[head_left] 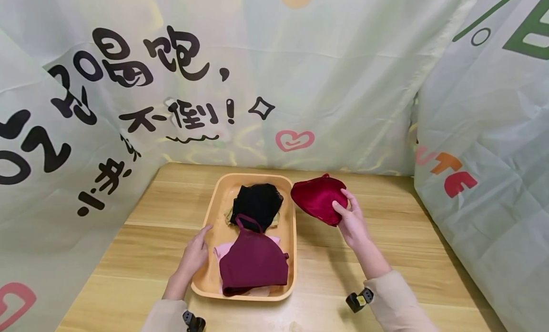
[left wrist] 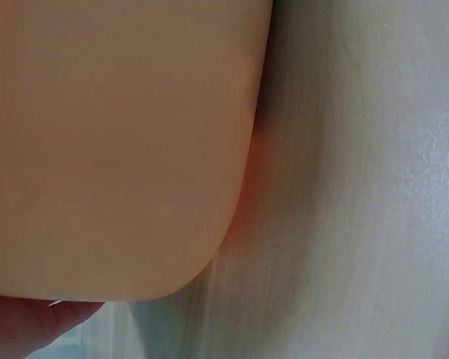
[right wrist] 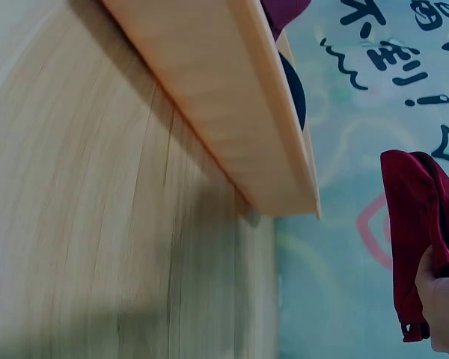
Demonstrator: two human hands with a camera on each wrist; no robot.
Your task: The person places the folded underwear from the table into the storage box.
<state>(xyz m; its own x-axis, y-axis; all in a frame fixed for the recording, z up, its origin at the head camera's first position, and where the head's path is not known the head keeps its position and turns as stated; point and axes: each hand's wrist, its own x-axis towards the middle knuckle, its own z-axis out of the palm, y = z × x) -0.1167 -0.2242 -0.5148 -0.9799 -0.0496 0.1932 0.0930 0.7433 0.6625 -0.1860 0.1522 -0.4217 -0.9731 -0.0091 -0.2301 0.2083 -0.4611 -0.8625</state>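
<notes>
Raised above the table to the right of the tray, a shiny red folded bra (head_left: 319, 198) is pinched between the thumb and fingers of my right hand (head_left: 352, 223). Its folded layers (right wrist: 415, 232) show in the right wrist view. My left hand (head_left: 195, 253) rests against the left rim of the orange tray (head_left: 295, 256), its index finger straight along the edge. Inside the tray's near half lies a folded plum bra (head_left: 255, 263) on top of pink fabric (head_left: 223, 249). A black folded garment (head_left: 257, 203) covers beige fabric in the far half.
The tray stands on a wooden table (head_left: 386, 213). Printed curtains (head_left: 343, 84) hang behind the table and along both sides. Small black cameras are strapped at the left (head_left: 194, 321) and right (head_left: 359, 300) wrists.
</notes>
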